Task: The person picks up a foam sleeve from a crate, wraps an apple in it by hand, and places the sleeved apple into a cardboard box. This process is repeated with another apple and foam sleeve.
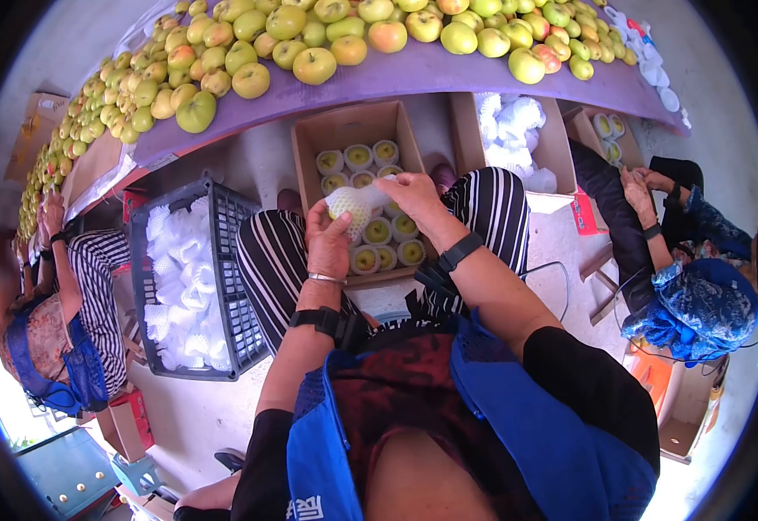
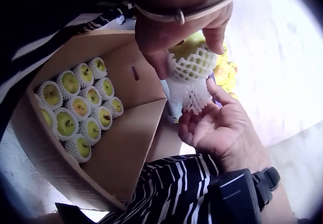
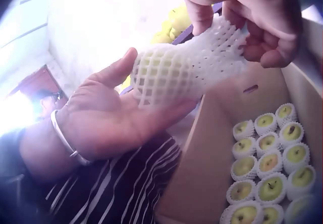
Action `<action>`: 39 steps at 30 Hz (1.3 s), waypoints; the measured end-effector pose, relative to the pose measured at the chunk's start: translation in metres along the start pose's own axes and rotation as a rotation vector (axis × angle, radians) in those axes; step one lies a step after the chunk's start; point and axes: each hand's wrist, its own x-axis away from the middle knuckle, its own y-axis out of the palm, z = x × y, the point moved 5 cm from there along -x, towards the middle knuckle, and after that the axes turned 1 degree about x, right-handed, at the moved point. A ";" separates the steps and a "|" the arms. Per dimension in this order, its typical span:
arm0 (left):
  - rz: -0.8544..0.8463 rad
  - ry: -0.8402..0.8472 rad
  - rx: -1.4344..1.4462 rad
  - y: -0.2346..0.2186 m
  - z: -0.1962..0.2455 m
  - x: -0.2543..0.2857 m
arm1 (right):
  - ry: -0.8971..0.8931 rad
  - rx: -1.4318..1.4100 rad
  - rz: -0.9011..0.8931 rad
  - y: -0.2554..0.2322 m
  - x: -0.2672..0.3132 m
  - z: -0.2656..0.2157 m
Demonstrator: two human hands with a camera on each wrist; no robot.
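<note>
My left hand (image 1: 329,241) holds a yellow-green apple (image 2: 187,46) that sits inside a white foam net sleeve (image 3: 219,57). Thumb and fingers lie on either side of the fruit. With my right hand (image 1: 420,201) I pinch the loose, narrowed end of the sleeve, which stretches out past the apple. In the left wrist view, part of the apple's top shows bare above the net. Both hands are over a cardboard box (image 1: 344,132), where several apples (image 3: 270,188) in foam nets stand in rows.
A black plastic crate (image 1: 240,286) full of foam sleeves (image 1: 183,286) stands at my left. Loose apples (image 1: 314,65) cover the purple-topped table (image 1: 448,74) ahead. Another box (image 1: 557,156) with foam sits ahead right. One person (image 1: 57,339) sits at left, another (image 1: 700,295) at right.
</note>
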 end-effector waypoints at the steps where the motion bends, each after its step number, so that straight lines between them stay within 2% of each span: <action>1: -0.013 0.000 -0.032 0.000 0.000 -0.001 | 0.054 -0.001 -0.040 0.003 -0.002 0.005; 2: -0.026 0.001 -0.065 0.000 0.000 0.000 | 0.054 -0.001 -0.040 0.004 0.000 0.002; 4: -0.031 -0.010 -0.058 0.001 0.001 0.002 | -0.107 -0.336 -0.009 0.004 0.006 -0.012; 5: -0.035 -0.021 -0.051 0.003 0.002 0.003 | -0.108 -0.335 -0.012 0.002 0.004 -0.013; 7: -0.040 -0.058 -0.037 0.006 0.004 0.006 | -0.275 -0.115 -0.024 -0.001 0.003 -0.021; 8: -0.047 -0.098 -0.023 0.008 0.004 0.007 | -0.276 -0.115 -0.026 0.000 0.006 -0.024; 10: -0.054 -0.093 -0.017 0.001 -0.002 0.002 | -0.082 -0.381 -0.074 0.005 0.012 -0.021; 11: -0.062 -0.089 -0.011 -0.001 -0.003 0.000 | -0.081 -0.381 -0.075 0.003 0.008 -0.017; 13: -0.045 -0.090 -0.019 -0.002 -0.004 0.001 | -0.169 0.212 0.021 -0.006 -0.002 -0.006; 14: -0.029 -0.091 -0.027 -0.002 -0.005 0.001 | -0.169 0.212 0.020 -0.007 -0.001 -0.006; 17: -0.001 -0.103 -0.050 -0.004 -0.007 0.000 | -0.203 0.151 -0.009 -0.004 0.003 -0.012; 19: -0.012 -0.108 -0.065 -0.003 -0.007 0.000 | -0.141 -0.407 -0.085 0.002 0.008 -0.018; 20: -0.023 -0.111 -0.080 -0.001 -0.006 0.001 | -0.142 -0.407 -0.084 0.002 0.011 -0.022; 22: -0.011 -0.116 -0.052 0.003 -0.003 0.004 | 0.036 -0.529 -0.221 0.009 0.016 -0.021; 23: 0.001 -0.120 -0.024 0.005 -0.002 0.005 | 0.036 -0.529 -0.222 0.010 0.018 -0.021; 26: -0.029 -0.143 -0.020 0.006 -0.002 0.006 | 0.104 -0.369 -0.227 0.019 0.021 -0.017; 28: -0.067 -0.162 -0.001 0.010 -0.004 0.008 | -0.034 -0.490 -0.187 0.020 0.018 -0.018; 29: -0.107 -0.179 0.018 0.013 -0.005 0.009 | -0.034 -0.490 -0.186 0.021 0.015 -0.015; 31: -0.120 -0.200 -0.021 0.014 -0.007 0.009 | -0.359 0.151 0.044 0.013 0.011 -0.024; 32: -0.132 -0.220 -0.059 0.013 -0.008 0.008 | -0.360 0.151 0.043 0.015 0.015 -0.029; 34: -0.099 -0.222 -0.080 0.010 -0.010 0.007 | -0.674 0.639 0.204 0.024 0.035 -0.052; 35: -0.066 -0.226 -0.101 0.007 -0.011 0.006 | -0.712 0.615 0.126 0.031 0.037 -0.054; 36: -0.063 -0.223 -0.099 0.003 -0.012 0.004 | -0.714 0.614 0.121 0.034 0.040 -0.056; 38: 0.085 -0.228 -0.079 -0.009 -0.014 0.002 | -0.856 0.519 -0.041 0.046 0.052 -0.061; 39: 0.089 -0.225 -0.076 -0.010 -0.013 0.002 | -0.858 0.519 -0.046 0.048 0.054 -0.059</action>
